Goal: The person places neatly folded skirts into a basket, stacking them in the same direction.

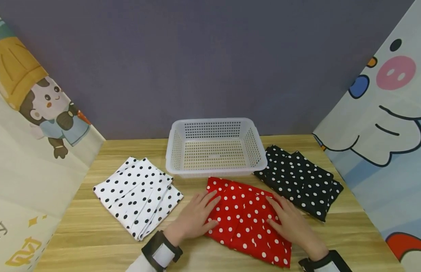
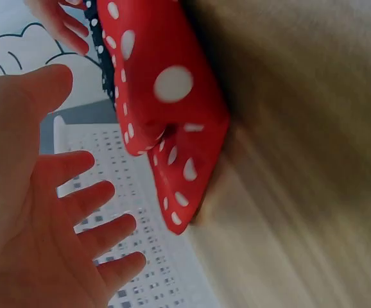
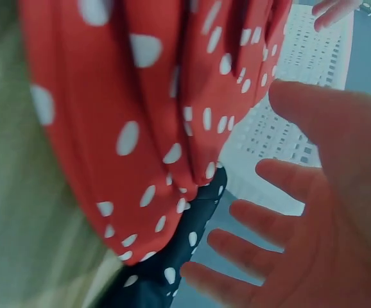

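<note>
A folded red cloth with white polka dots (image 1: 242, 215) lies on the wooden table in front of me, its layers creased and slightly skewed. My left hand (image 1: 193, 217) is at its left edge, fingers spread and relaxed. Over the right part of the same cloth is my right hand (image 1: 293, 224), fingers also loosely extended. Both wrist views show the left palm (image 2: 38, 224) and the right palm (image 3: 327, 237) with no cloth gripped. Pleated folds of the red cloth (image 3: 128, 138) show in the right wrist view.
A white perforated plastic basket (image 1: 215, 172) stands behind the red cloth, against the grey backdrop. To the left lies a folded white cloth with black dots (image 1: 139, 196). A folded black cloth with white dots (image 1: 303, 181) lies at right, close to the basket and red cloth.
</note>
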The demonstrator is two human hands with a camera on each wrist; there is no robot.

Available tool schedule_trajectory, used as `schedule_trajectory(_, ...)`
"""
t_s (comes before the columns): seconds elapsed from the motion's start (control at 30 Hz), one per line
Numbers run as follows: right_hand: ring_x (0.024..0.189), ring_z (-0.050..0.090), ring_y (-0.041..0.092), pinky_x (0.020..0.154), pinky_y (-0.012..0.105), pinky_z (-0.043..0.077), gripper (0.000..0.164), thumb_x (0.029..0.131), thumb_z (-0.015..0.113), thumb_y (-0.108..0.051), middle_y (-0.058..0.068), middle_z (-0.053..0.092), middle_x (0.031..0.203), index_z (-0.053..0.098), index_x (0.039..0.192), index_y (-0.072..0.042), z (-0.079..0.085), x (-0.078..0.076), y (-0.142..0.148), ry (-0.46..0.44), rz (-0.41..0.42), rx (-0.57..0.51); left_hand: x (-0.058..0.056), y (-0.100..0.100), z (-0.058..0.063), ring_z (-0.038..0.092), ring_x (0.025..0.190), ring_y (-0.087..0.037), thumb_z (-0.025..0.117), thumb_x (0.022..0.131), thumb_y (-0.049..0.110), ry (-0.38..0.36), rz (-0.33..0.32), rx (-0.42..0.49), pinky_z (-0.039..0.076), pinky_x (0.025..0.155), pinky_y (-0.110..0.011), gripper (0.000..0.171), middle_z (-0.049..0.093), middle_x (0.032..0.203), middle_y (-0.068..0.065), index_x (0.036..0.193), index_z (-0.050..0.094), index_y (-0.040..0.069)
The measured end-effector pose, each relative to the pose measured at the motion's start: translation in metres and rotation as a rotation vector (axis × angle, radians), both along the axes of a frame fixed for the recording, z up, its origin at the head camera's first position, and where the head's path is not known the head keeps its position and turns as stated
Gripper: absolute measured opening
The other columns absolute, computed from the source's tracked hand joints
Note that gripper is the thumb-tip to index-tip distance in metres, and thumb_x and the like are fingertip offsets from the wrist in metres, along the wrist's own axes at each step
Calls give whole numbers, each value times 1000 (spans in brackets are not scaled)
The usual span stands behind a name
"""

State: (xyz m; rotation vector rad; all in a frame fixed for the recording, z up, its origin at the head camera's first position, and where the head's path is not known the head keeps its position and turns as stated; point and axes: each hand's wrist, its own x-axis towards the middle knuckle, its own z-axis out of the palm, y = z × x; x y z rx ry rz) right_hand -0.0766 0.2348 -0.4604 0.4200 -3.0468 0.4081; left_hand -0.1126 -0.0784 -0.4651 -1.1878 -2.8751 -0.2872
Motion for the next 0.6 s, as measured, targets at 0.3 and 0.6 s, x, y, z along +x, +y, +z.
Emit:
schedule_trajectory(0.3, 106, 50, 35, 84, 52, 47, 58, 71, 76, -24, 19, 51, 118, 54, 121, -3, -10, 16, 14, -80, -101, 18, 3, 8, -12, 40, 127, -28, 60, 86, 36, -29, 7, -25, 32, 105, -44, 60, 40, 141, -10, 137, 43, 10)
schedule_trajectory(0.6, 92, 55, 24, 75, 42, 53, 52, 71, 76, -28, 13, 54, 109, 58, 114, -7, -17, 22, 20, -166, -125, 72, 8, 8, -20, 43, 123, -28, 59, 85, 32, -11, 41, -38, 32, 105, -40, 54, 46, 134, -10, 133, 47, 9)
